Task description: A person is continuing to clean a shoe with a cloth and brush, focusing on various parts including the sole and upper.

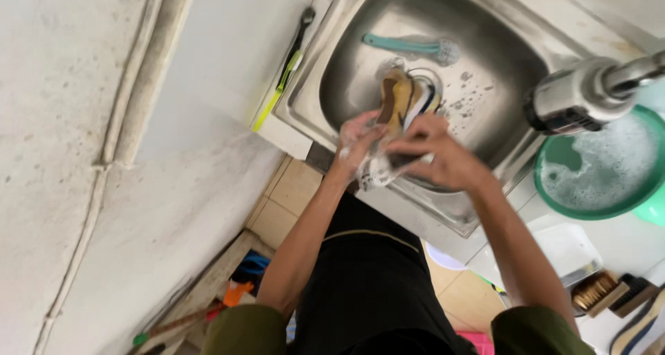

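Both hands meet over the steel sink (485, 57). Left hand (357, 144) and right hand (443, 157) each closed in a grip on a soapy shoe (402, 102), its long axis pointing away toward the drain. Teal brush (409, 47) lies beyond.

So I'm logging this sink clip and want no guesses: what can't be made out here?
Head view only:
- The striped item over the sink: blurred, and partly covered by the left hand and right hand, so its kind is unclear.
- Tap: cut off by the right edge.
- Green basin: cut off by the right edge, with foam hiding its contents.
- Brushes: partly cut off at the bottom right corner.
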